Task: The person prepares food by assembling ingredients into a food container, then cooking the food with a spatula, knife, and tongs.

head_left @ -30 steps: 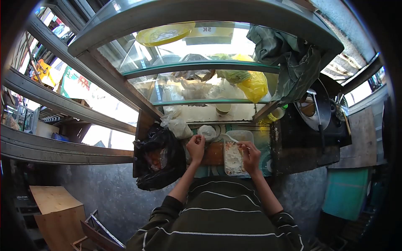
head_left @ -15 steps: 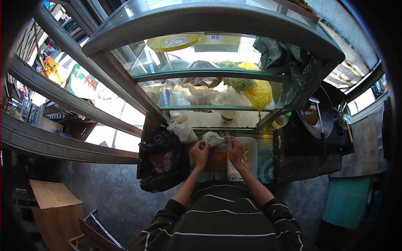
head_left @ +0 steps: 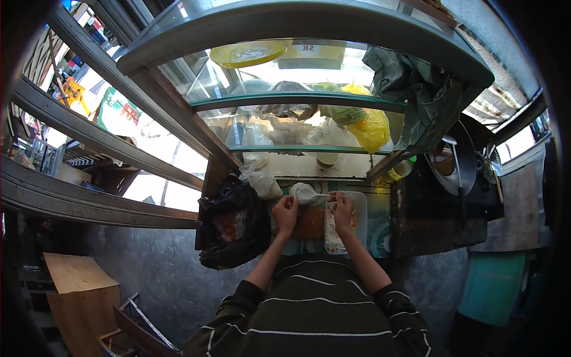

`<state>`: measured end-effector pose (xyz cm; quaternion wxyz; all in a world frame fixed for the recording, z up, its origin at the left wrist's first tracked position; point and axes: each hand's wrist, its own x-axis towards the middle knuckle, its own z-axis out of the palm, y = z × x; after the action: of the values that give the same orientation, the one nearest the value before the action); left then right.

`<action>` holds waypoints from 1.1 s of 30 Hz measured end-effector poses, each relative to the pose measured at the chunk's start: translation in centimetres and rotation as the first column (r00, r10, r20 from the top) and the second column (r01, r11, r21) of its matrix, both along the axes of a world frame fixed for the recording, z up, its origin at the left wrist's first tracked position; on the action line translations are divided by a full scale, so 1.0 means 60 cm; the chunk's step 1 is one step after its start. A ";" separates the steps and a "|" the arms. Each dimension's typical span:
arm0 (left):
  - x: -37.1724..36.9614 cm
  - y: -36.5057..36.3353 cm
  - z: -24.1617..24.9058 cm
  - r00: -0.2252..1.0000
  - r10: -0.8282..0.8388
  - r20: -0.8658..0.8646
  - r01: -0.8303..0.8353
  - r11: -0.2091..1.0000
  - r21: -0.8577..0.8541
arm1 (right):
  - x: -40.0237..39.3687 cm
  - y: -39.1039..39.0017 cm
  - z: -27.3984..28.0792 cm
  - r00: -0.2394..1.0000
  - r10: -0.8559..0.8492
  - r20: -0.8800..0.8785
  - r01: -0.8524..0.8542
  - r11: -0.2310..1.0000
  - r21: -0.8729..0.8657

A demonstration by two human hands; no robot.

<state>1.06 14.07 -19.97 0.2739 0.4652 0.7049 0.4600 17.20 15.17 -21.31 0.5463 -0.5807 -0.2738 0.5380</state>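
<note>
My right hand (head_left: 342,212) grips the handle of a white plastic spoon (head_left: 309,194), whose bowl reaches over a small clear bag (head_left: 299,191) of white stuff. My left hand (head_left: 286,213) pinches the near edge of that bag, fingers closed on it. Under my right hand lies a clear rectangular food container (head_left: 357,208) with rice and orange bits inside. Both hands rest above a small brown wooden board (head_left: 310,224) on the counter.
A black plastic bag (head_left: 232,223) bulges at the counter's left. A glass display case (head_left: 297,119) with yellow and clear bags rises behind. A dark wok with ladle (head_left: 452,163) sits on a black stove at right. A knotted clear bag (head_left: 262,181) lies near the case.
My right hand swung left from the container's right side, carrying the spoon over to the small bag. My left hand stayed at the bag's edge. The view shifted slightly.
</note>
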 end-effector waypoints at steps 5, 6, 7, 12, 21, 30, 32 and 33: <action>-0.001 0.002 -0.007 0.999 -0.016 0.035 0.016 1.000 0.020 | -0.002 0.002 0.004 0.996 0.046 0.082 -0.047 0.999 0.012; -0.001 0.002 -0.006 0.999 -0.015 0.048 0.013 0.999 0.032 | -0.001 0.003 0.002 0.992 0.080 0.099 -0.082 0.996 0.021; -0.001 0.004 -0.006 0.999 -0.016 0.049 0.015 0.999 0.033 | -0.001 0.005 0.000 0.992 0.078 0.099 -0.081 0.996 0.022; -0.004 0.003 0.005 0.999 -0.014 0.044 0.014 1.000 0.006 | -0.003 0.008 0.018 0.985 0.048 0.166 -0.059 0.996 0.065; -0.007 0.007 -0.001 1.000 -0.006 0.022 0.005 1.000 0.013 | 0.005 0.006 0.015 0.993 0.079 0.082 -0.087 0.992 0.096; -0.006 0.008 -0.006 1.000 -0.006 0.026 0.006 1.000 0.020 | 0.005 0.000 0.025 0.996 0.067 0.052 -0.072 0.992 0.107; -0.007 0.009 -0.007 1.000 -0.004 0.015 0.004 1.000 0.027 | 0.006 -0.001 0.026 0.998 0.061 0.022 -0.063 0.993 0.102; -0.006 0.010 -0.007 1.000 -0.001 0.006 0.001 0.999 0.036 | 0.009 -0.001 0.026 0.998 0.056 -0.007 -0.055 0.994 0.098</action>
<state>0.71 14.68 -20.41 0.2678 0.4691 0.6954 0.4740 17.74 15.13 -19.73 0.5604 -0.5427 -0.3131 0.5417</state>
